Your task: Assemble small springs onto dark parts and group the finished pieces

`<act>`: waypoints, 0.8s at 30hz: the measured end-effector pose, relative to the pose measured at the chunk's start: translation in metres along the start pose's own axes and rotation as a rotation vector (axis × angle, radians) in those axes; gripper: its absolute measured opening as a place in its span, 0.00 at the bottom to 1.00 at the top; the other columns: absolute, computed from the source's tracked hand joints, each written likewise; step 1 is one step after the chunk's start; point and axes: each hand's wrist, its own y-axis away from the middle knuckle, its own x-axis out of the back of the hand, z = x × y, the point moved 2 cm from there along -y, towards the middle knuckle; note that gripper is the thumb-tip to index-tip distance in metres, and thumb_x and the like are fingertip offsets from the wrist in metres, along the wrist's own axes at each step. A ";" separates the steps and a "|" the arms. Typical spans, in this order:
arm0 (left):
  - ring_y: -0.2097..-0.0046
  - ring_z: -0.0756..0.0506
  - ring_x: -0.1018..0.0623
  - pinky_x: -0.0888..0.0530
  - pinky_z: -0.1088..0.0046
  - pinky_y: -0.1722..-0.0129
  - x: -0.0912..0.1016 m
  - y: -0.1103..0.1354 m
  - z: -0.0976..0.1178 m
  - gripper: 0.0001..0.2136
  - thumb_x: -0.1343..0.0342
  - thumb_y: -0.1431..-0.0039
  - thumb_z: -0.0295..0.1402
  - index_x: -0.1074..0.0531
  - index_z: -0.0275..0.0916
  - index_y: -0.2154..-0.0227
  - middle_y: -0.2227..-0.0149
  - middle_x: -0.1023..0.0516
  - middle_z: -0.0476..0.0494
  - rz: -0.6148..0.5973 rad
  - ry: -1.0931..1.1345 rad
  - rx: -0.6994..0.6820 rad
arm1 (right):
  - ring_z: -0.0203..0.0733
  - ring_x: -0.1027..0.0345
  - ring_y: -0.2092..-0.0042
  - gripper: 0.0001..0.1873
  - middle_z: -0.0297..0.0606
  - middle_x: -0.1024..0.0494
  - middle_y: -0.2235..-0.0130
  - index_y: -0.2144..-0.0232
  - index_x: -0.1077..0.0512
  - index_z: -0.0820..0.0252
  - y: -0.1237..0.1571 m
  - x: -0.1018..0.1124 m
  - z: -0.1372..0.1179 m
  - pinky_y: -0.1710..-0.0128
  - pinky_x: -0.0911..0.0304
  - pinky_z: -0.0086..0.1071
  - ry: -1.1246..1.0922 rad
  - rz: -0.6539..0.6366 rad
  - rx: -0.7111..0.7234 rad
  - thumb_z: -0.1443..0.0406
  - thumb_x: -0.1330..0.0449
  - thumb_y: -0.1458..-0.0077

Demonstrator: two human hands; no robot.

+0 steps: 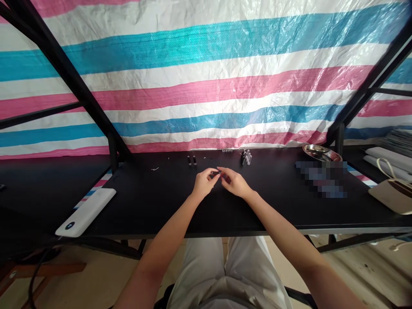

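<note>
Over the middle of the black table (161, 201), my left hand (204, 182) pinches a small dark tube-like piece (213, 173) between thumb and fingers. My right hand (234, 182) meets it from the other side, its thumb and fingers closed at the piece's right end. Fingers cover most of the piece, so its exact kind is hidden. Just beyond my left hand, two short black tubes with pale ends (192, 160) stand side by side. A cluster of clear and black small tubes (246, 157) is farther right. Tiny pale parts (227, 150) form a row at the back.
A white power bank (86, 213) lies at the left edge. Toward the right are a round metal dish (322, 152), a blurred-out patch (322, 178) and a beige pouch (391, 195). Black frame bars (69, 75) rise before a striped plastic sheet (206, 81).
</note>
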 end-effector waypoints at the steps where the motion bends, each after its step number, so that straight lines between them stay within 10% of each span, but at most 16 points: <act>1: 0.80 0.53 0.29 0.33 0.78 0.77 0.000 0.000 0.000 0.11 0.45 0.48 0.38 0.27 0.40 0.64 0.72 0.23 0.47 -0.001 0.001 -0.005 | 0.32 0.35 0.71 0.25 0.38 0.28 0.61 0.46 0.40 0.59 0.000 -0.001 0.001 0.66 0.35 0.30 -0.031 -0.004 -0.003 0.70 0.49 0.49; 24: 0.54 0.38 0.26 0.31 0.66 0.59 -0.001 -0.078 -0.044 0.10 0.49 0.44 0.33 0.30 0.35 0.60 0.57 0.26 0.31 0.028 -0.655 0.421 | 0.34 0.34 0.68 0.18 0.39 0.28 0.60 0.54 0.33 0.59 -0.002 0.006 0.018 0.66 0.39 0.28 0.214 -0.150 -0.112 0.71 0.52 0.46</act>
